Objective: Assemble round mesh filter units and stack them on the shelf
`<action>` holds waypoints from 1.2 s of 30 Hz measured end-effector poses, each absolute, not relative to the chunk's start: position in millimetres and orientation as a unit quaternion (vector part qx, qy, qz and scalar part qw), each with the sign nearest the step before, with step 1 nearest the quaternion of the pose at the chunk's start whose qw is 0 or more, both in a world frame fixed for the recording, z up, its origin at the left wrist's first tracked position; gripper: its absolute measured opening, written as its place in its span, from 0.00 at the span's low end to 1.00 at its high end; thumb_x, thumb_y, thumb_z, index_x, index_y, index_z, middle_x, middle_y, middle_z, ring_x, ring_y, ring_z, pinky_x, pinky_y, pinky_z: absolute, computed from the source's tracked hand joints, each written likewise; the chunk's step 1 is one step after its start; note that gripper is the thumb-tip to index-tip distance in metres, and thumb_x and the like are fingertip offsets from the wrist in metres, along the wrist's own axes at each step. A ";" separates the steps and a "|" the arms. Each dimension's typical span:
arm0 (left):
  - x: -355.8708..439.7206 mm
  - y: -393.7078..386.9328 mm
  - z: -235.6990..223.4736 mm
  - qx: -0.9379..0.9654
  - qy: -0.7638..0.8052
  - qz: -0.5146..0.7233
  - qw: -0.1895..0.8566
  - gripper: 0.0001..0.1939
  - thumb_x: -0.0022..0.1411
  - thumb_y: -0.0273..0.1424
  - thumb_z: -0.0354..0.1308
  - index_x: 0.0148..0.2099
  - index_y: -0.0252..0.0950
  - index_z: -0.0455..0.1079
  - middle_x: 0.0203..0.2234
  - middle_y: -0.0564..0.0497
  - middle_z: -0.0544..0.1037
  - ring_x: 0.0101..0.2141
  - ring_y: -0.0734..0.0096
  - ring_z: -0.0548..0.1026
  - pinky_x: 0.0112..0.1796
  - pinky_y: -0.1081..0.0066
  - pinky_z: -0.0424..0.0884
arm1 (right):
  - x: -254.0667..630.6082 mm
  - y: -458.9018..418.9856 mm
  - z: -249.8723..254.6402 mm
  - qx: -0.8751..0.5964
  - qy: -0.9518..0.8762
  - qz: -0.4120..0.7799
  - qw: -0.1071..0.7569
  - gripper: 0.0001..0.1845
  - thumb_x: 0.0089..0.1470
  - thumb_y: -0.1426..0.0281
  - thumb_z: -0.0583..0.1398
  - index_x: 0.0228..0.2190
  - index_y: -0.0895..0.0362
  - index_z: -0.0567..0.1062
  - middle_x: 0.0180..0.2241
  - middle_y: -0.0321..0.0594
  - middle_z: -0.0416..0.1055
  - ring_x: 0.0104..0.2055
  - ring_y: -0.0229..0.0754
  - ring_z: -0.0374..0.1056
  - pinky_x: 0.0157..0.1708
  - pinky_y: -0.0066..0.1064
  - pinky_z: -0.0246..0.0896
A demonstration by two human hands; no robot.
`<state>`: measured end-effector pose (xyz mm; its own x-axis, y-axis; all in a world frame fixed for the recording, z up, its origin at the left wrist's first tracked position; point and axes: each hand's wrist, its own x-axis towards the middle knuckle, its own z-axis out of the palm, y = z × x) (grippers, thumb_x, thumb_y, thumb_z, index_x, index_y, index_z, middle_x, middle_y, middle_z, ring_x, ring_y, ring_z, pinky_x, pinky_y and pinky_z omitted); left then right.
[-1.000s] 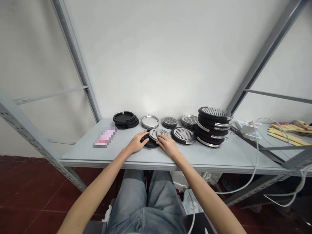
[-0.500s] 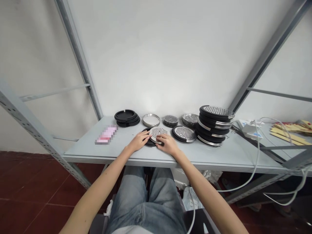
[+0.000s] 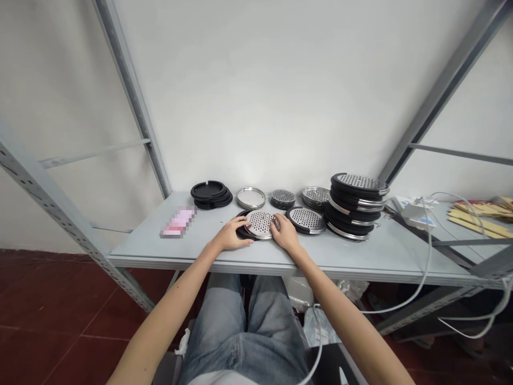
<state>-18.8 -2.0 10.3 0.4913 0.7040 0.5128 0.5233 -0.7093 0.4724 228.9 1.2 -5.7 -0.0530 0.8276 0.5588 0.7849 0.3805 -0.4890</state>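
Note:
In front of me on the tabletop, a round perforated metal plate (image 3: 261, 223) lies over a black ring (image 3: 242, 233), whose left side shows beneath it. My left hand (image 3: 231, 234) is curved around the left edge of the ring and plate, fingers on top and thumb at the near side. The right edge of the plate is gripped by my right hand (image 3: 285, 233), its fingertips bent over the rim. Close by on the right rests a perforated disc in a black ring (image 3: 308, 220), with a bare metal rim section.
Along the back stand a stack of black rings (image 3: 210, 193), shiny metal rims (image 3: 250, 198), small dark perforated discs (image 3: 282, 199) and larger perforated plates (image 3: 316, 197). A tall stack of black-ringed discs (image 3: 356, 207) rises at right. A pixelated pink item (image 3: 178, 221) lies left; a white cable (image 3: 427, 256) hangs right.
My right hand has shifted from the plate's near right surface out to its right edge. My left thumb has spread along the near side. The view has moved slightly.

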 end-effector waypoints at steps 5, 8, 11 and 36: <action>-19.2 -1.8 9.8 0.854 0.365 0.343 0.139 0.31 0.50 0.45 0.69 0.54 0.37 0.73 0.58 0.40 0.69 0.59 0.51 0.66 0.60 0.54 0.62 | 230.8 2.4 -6.0 -0.551 -0.726 0.053 0.408 0.19 0.57 0.64 0.56 0.46 0.61 0.77 0.51 0.54 0.72 0.55 0.53 0.66 0.57 0.45 0.59; -19.7 -0.1 8.3 0.846 0.373 0.354 0.140 0.30 0.48 0.46 0.70 0.51 0.37 0.75 0.56 0.41 0.71 0.57 0.52 0.68 0.59 0.55 0.63 | 231.1 1.5 -5.5 -0.541 -0.730 0.061 0.413 0.18 0.56 0.65 0.57 0.44 0.60 0.78 0.51 0.53 0.72 0.56 0.53 0.66 0.58 0.45 0.58; -20.3 1.3 6.8 0.838 0.383 0.365 0.136 0.28 0.45 0.46 0.72 0.46 0.37 0.77 0.52 0.42 0.73 0.55 0.52 0.70 0.57 0.56 0.65 | 230.8 -0.7 -4.0 -0.532 -0.737 0.066 0.411 0.18 0.55 0.65 0.57 0.44 0.60 0.79 0.51 0.53 0.72 0.55 0.52 0.67 0.58 0.44 0.58; -22.0 -0.6 7.7 0.852 0.395 0.322 0.122 0.35 0.50 0.43 0.69 0.59 0.37 0.68 0.62 0.41 0.63 0.62 0.49 0.62 0.60 0.53 0.62 | 237.4 -1.9 -2.0 -0.494 -0.782 0.161 0.344 0.26 0.53 0.66 0.58 0.54 0.58 0.71 0.63 0.50 0.58 0.65 0.52 0.56 0.63 0.45 0.50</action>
